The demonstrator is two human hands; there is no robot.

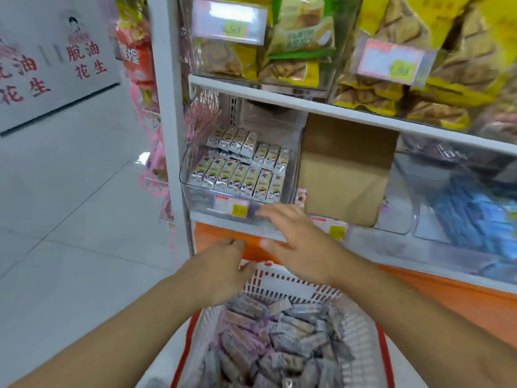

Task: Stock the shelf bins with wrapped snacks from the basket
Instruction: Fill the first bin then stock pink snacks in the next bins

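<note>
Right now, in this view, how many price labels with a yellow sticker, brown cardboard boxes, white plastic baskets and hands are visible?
price labels with a yellow sticker: 4
brown cardboard box: 1
white plastic basket: 1
hands, left hand and right hand: 2
Total: 8

Both bare forearms reach forward from the near edge, converging toward the middle. The left hand (223,271) is turned back-up, its fingers loosely curled and pointing far-right, holding nothing visible. The right hand (296,242) sits slightly farther and higher, palm down, fingers straight and spread toward the left, blurred at the tips. The two hands are near each other, not touching.
</note>
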